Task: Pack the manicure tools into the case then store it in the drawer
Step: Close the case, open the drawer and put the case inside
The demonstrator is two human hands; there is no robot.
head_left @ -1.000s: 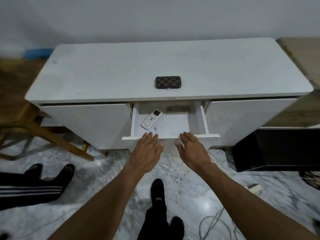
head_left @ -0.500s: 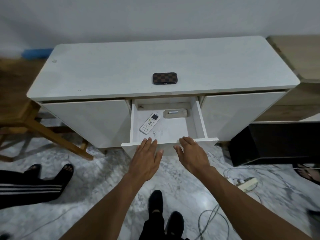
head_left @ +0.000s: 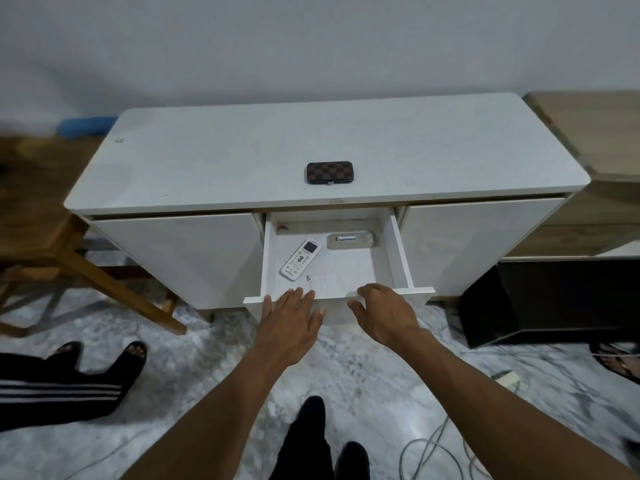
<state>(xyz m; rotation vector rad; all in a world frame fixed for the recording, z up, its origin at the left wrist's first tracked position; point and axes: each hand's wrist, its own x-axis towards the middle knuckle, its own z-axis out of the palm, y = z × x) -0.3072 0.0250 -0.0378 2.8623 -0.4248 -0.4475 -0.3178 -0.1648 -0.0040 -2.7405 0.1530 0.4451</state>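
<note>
The manicure case (head_left: 329, 172), brown checkered and closed, lies on the white cabinet top (head_left: 225, 161) just behind the middle drawer (head_left: 402, 251). No loose tools show. The drawer is pulled out. My left hand (head_left: 291, 323) lies flat with fingers spread, its fingertips on the drawer's front edge. My right hand (head_left: 384, 315) has its fingers curled over that same edge, further right.
Inside the drawer lie a white remote (head_left: 300, 259) and a grey flat device (head_left: 349, 240). A wooden stool (head_left: 69, 258) stands left, a black box (head_left: 554, 299) right. Another person's feet (head_left: 100, 362) and cables (head_left: 433, 452) are on the marble floor.
The drawer has slid further out toward me under both hands, uncovering the grey device at its back. The case has not moved.
</note>
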